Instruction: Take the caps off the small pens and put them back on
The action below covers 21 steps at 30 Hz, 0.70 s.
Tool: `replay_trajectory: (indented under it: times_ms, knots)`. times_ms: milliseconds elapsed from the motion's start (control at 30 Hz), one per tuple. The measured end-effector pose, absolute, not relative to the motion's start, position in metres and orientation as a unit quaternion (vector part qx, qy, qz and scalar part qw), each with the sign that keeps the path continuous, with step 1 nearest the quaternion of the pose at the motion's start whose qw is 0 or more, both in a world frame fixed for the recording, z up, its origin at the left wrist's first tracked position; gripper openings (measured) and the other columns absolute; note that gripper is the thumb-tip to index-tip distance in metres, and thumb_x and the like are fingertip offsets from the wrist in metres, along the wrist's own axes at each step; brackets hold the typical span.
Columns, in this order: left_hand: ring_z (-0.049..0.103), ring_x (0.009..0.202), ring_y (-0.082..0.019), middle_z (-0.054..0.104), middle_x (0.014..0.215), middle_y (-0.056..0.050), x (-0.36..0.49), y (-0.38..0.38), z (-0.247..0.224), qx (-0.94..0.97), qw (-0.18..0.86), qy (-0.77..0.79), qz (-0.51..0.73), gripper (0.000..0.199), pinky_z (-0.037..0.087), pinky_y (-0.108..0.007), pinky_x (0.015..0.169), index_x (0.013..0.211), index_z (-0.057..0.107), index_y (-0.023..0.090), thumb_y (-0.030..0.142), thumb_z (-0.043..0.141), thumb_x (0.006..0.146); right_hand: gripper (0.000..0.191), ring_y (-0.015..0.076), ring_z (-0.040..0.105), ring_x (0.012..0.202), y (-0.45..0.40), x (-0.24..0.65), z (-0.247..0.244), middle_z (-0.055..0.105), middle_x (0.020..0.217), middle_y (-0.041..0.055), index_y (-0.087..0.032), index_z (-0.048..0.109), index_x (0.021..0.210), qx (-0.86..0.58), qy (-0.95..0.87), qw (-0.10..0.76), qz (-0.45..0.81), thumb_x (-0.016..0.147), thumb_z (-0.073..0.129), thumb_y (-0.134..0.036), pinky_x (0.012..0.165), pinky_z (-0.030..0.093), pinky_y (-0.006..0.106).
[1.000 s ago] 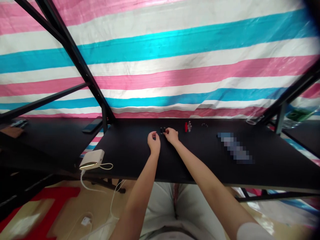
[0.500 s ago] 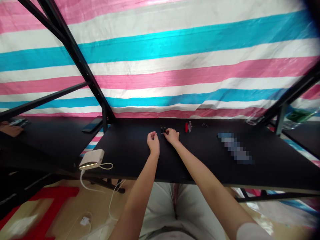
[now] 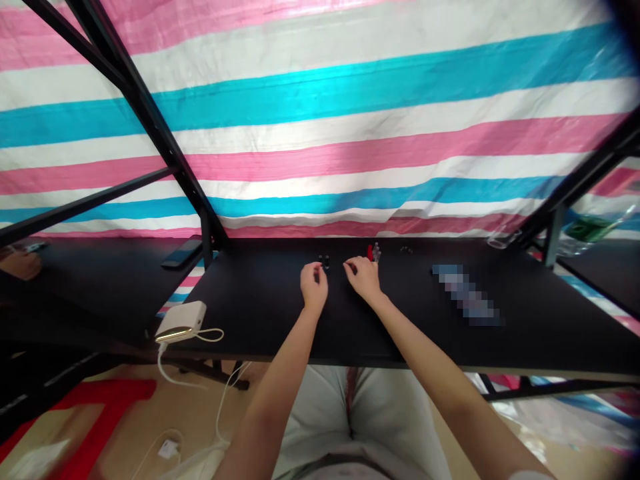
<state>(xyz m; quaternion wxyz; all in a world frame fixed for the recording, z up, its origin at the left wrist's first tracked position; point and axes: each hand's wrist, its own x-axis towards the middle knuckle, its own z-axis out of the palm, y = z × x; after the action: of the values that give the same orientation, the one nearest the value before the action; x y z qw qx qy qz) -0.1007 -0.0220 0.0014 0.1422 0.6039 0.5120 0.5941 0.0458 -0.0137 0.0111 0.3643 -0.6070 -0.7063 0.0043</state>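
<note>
Small dark cylinders (image 3: 327, 262) stand near the middle of the black table (image 3: 260, 300). Just below them is my left hand (image 3: 315, 287), its fingers pinched together close to the left cylinder; whatever they may hold is too small to name. My right hand (image 3: 363, 277) is to the right of the cylinders, thumb and fingertips brought together, with any held item too small to make out. Behind its knuckles are a red piece (image 3: 370, 253) and several clear small pieces (image 3: 377, 252). Farther right lie several tiny bits (image 3: 407, 250).
A white box with a cable (image 3: 181, 321) sits at the table's left front edge. A blurred-out flat object (image 3: 466, 295) lies to the right. Black metal posts (image 3: 193, 183) frame the table. Another person's hand (image 3: 23, 264) and a dark phone (image 3: 181, 253) are on the left table.
My right hand has moved right, away from the dark cylinders, towards the red and clear pieces. My left hand has shifted slightly right, nearer the cylinders.
</note>
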Motion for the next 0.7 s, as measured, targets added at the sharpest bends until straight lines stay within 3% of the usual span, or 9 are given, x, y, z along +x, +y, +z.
replay_trajectory:
  times_ms: [167,367,500,700]
  knots:
    - [0.053,0.092,-0.019,0.057,0.101,-0.008,-0.054,-0.028,0.007,0.819,0.197,0.362,0.4,0.04,0.041,-0.033,0.086,0.114,0.05,0.022,0.019,0.052,0.073,0.026,0.0179,0.05,0.078,-0.03,0.091,-0.003,0.061,0.082,0.006,-0.017,0.059,0.083,-0.681,-0.591,0.432,-0.015,0.082,0.039,-0.033,0.073,0.029,0.031]
    - [0.052,0.093,-0.022,0.055,0.099,-0.01,-0.011,0.003,0.0,0.803,0.213,0.43,0.354,0.055,0.04,-0.034,0.084,0.125,0.039,0.021,0.016,0.052,0.072,0.029,0.0193,0.051,0.078,-0.029,0.109,-0.013,0.06,0.085,0.0082,-0.016,0.059,0.087,-0.72,-0.53,0.446,0.025,0.079,0.038,-0.035,0.072,0.034,0.032]
    - [0.052,0.088,-0.021,0.055,0.094,-0.008,-0.002,0.015,-0.001,0.804,0.174,0.461,0.333,0.045,0.041,-0.031,0.078,0.12,0.045,0.023,0.016,0.048,0.075,0.028,0.0218,0.048,0.088,-0.027,0.108,-0.016,0.058,0.094,0.0095,-0.018,0.058,0.091,-0.728,-0.555,0.4,0.028,0.079,0.04,-0.034,0.075,0.034,0.035]
    - [0.053,0.073,-0.017,0.056,0.081,-0.006,-0.001,0.014,0.001,0.78,0.141,0.498,0.352,0.013,0.042,-0.028,0.067,0.086,0.057,0.02,0.02,0.047,0.079,0.029,0.0249,0.039,0.107,-0.025,0.106,-0.023,0.051,0.115,0.0091,-0.021,0.057,0.101,-0.744,-0.591,0.312,0.009,0.08,0.043,-0.034,0.086,0.028,0.044]
